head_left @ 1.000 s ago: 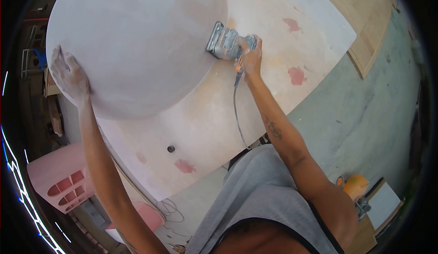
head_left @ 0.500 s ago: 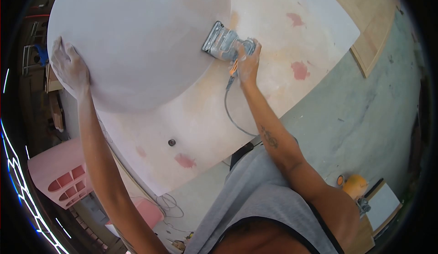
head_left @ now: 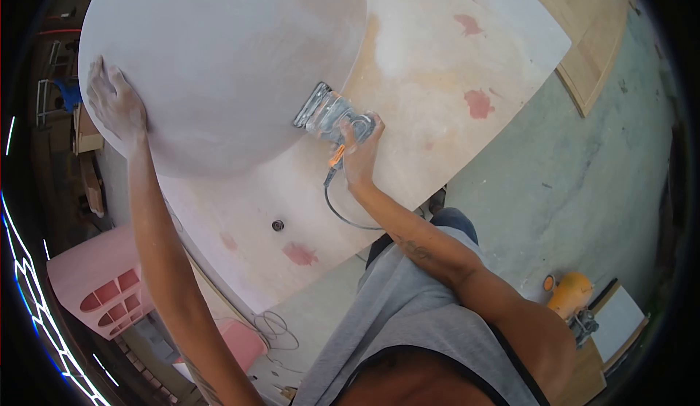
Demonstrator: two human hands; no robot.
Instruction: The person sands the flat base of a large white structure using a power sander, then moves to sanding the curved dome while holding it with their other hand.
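grips a sander with the right hand, fingers wrapped over its rear, just left of the frame's centre. rests the sander's pad on the lower right edge of a grey disc, where the disc meets the pale tabletop beneath. lays the left hand flat on the disc's rim at the left of the frame, fingers spread wide, holding nothing. trails a cord from the sander's rear, looping down over the tabletop toward the lower centre. shows red patches on the tabletop at upper right and lower centre, and a small dark hole below the disc. leaves a pink shelf piece at lower left and an orange tool at lower right, well apart from both hands, beside the grey floor.
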